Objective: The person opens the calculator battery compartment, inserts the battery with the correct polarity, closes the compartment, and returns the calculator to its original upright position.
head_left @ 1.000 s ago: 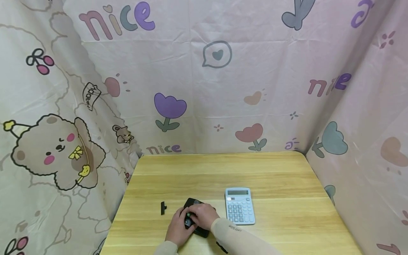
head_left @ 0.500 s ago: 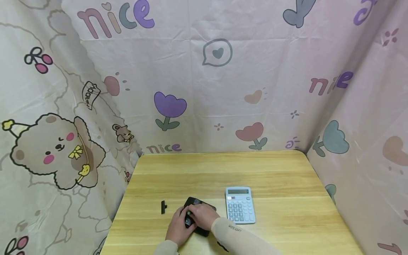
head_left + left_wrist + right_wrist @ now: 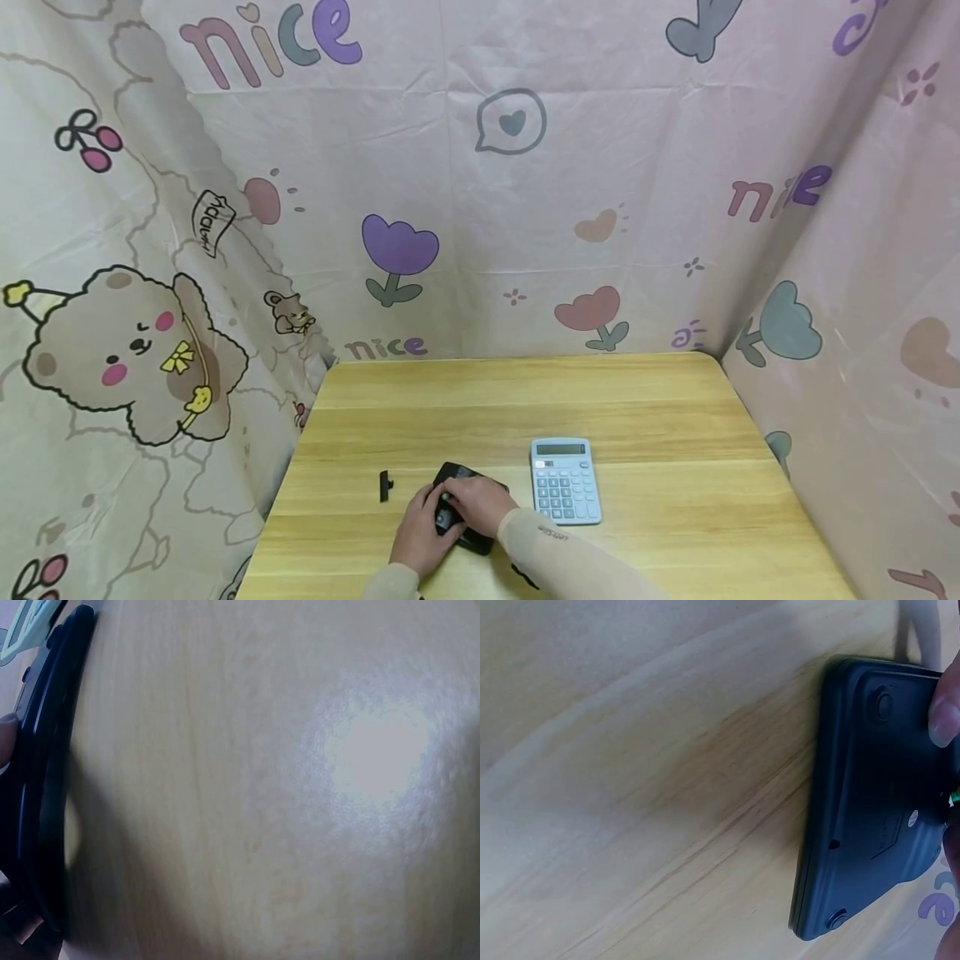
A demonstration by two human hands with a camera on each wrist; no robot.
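A black calculator (image 3: 474,540) lies back side up near the front of the table; the right wrist view shows the rubber feet and a small round sticker on its back (image 3: 885,795). My left hand (image 3: 422,533) holds it from the left, its thumb on the near part and its fingers at the far left edge. Over the calculator, my right hand (image 3: 480,504) pinches a small green-ended piece (image 3: 445,497), perhaps a battery, mostly hidden by the fingers. In the left wrist view, the calculator's dark edge (image 3: 52,765) runs along the left side.
A light blue calculator (image 3: 566,483) lies face up to the right. Left of the hands is a small black cover with a tab (image 3: 385,486). A thin black object (image 3: 523,576) shows partly under the right sleeve. Patterned curtains (image 3: 517,192) surround the wooden table (image 3: 517,400).
Both hands keep nearly the same place on the black calculator, with only slight finger movement at the green-ended piece. The head view has tilted very slightly, so the scene sits a little higher.
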